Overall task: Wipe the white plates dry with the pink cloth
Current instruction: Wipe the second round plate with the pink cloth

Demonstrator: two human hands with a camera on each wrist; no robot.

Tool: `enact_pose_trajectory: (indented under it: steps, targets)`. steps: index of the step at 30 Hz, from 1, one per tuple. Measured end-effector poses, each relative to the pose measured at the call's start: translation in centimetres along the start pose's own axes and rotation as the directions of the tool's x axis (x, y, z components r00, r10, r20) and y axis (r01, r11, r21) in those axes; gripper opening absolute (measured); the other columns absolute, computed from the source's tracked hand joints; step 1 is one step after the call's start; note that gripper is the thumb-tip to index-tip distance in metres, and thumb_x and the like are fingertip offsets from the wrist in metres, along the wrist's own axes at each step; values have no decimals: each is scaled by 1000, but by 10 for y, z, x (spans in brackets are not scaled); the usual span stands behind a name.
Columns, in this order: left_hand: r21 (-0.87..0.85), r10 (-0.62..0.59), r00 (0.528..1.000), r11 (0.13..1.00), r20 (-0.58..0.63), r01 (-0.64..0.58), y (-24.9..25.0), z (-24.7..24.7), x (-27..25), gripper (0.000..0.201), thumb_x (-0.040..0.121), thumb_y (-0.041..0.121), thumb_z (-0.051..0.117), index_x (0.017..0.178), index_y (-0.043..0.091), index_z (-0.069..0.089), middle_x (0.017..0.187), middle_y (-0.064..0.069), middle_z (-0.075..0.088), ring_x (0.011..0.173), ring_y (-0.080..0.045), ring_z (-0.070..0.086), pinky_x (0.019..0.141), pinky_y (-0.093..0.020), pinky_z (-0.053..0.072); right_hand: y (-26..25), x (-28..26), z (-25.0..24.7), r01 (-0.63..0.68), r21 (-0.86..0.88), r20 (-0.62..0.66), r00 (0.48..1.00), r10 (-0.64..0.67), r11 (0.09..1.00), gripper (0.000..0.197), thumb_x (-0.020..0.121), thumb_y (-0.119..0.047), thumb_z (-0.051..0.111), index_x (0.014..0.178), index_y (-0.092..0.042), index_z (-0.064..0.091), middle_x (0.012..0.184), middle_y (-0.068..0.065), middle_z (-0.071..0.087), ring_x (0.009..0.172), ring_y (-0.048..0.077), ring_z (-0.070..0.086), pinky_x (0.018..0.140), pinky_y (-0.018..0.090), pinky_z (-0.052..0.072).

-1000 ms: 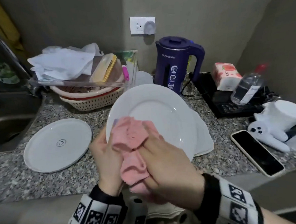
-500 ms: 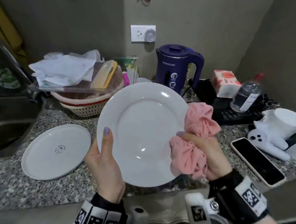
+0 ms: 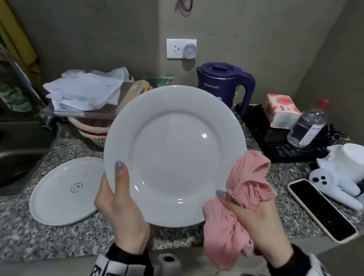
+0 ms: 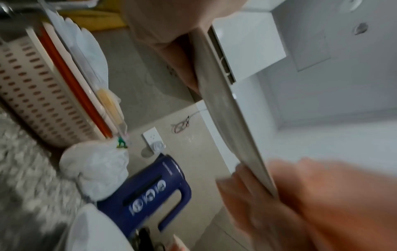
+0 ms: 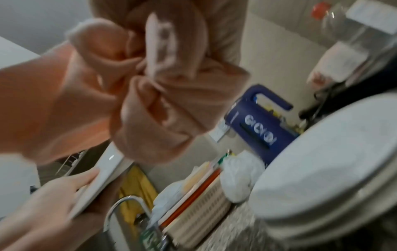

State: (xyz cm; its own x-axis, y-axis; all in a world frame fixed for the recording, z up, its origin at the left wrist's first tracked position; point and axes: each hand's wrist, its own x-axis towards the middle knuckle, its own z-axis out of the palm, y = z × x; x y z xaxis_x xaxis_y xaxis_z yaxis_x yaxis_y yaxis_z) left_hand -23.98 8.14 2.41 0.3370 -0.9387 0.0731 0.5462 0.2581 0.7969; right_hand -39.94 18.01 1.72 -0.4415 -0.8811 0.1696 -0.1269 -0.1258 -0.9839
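Note:
I hold a round white plate upright over the counter, its face toward me. My left hand grips its lower left rim, thumb on the front. My right hand clutches the bunched pink cloth against the plate's lower right rim. The left wrist view shows this plate edge-on, with the cloth blurred below it. Another white plate lies face down on the counter at the left. A stack of white plates sits on the counter in the right wrist view, behind the cloth.
A purple kettle stands at the back. A basket piled with bags and the sink are to the left. At right are a black cooktop, tissue pack, clear bottle, white plush figure and phone.
The cloth and my right hand went from the plate's lower left rim across to its lower right rim. The plate rose and tilted up to face me.

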Motion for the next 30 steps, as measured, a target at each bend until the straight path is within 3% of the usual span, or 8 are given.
enact_pose_trajectory:
  steps: [4, 6, 10, 13, 18, 23, 27, 30]
  targets:
    - [31, 42, 997, 999, 68, -44, 16, -8, 12, 20, 93, 23, 56, 109, 18, 68, 100, 7, 75, 97, -12, 70, 82, -28, 56, -27, 5, -25, -10, -152, 28, 999, 15, 988, 36, 83, 1, 66, 75, -34, 67, 72, -1, 67, 63, 9, 61, 60, 9, 48]
    - [53, 47, 991, 997, 126, -54, 19, -11, 8, 22, 92, 25, 56, 108, 19, 70, 104, 4, 75, 100, -15, 69, 82, -28, 56, -53, 11, -32, 176, -321, -2, 983, -186, 931, 20, 92, -21, 63, 81, -37, 64, 80, -7, 67, 70, 1, 57, 66, 6, 44]
    - [116, 38, 973, 991, 226, -65, 17, -8, -9, 12, 89, 31, 66, 87, 26, 77, 91, 7, 76, 88, -11, 70, 73, -23, 54, -81, 33, -3, 338, -852, 226, 926, -301, 399, 47, 80, -43, 41, 121, -27, 55, 129, 12, 51, 102, 28, 57, 73, 38, 50]
    - [176, 78, 956, 976, 282, -131, 14, -1, -14, 22, 81, 31, 68, 60, 27, 68, 59, 17, 61, 59, -1, 52, 53, -18, 42, -71, 26, 42, 491, -860, 439, 852, -287, 142, 75, 74, -49, 34, 131, -4, 53, 142, 23, 45, 131, 44, 42, 89, 58, 49]
    - [116, 58, 971, 989, 232, -86, 16, 0, -12, 39, 86, 17, 57, 49, 27, 69, 48, 16, 57, 48, 3, 50, 48, -12, 44, -46, -5, 64, 679, -717, 651, 733, -199, 158, 74, 77, -53, 39, 142, -19, 39, 146, 7, 46, 138, 29, 36, 94, 56, 47]
    - [160, 22, 975, 985, 220, -58, 4, -2, -20, 35, 92, 15, 61, 59, 24, 69, 56, 17, 61, 56, 1, 52, 52, -16, 43, -55, 40, 41, 495, -831, 450, 867, -215, 255, 67, 73, -40, 32, 126, -6, 56, 131, 16, 57, 129, 40, 47, 92, 67, 43]
    - [284, 37, 963, 952, 266, -115, -9, -4, -10, 33, 93, 2, 60, 68, 20, 69, 57, 20, 61, 53, 8, 52, 54, -8, 43, -17, 13, 44, 710, -688, 669, 701, -247, 152, 58, 71, -38, 49, 125, -18, 58, 134, 4, 57, 133, 27, 44, 85, 44, 52]
    - [255, -9, 988, 966, 152, -31, -14, 5, 1, 19, 95, 8, 58, 78, 11, 67, 60, 22, 65, 58, 10, 57, 57, -9, 45, 0, 11, 16, 613, -776, 596, 790, -147, 148, 58, 62, -28, 69, 120, -20, 61, 130, -1, 56, 116, 24, 56, 63, 35, 51]
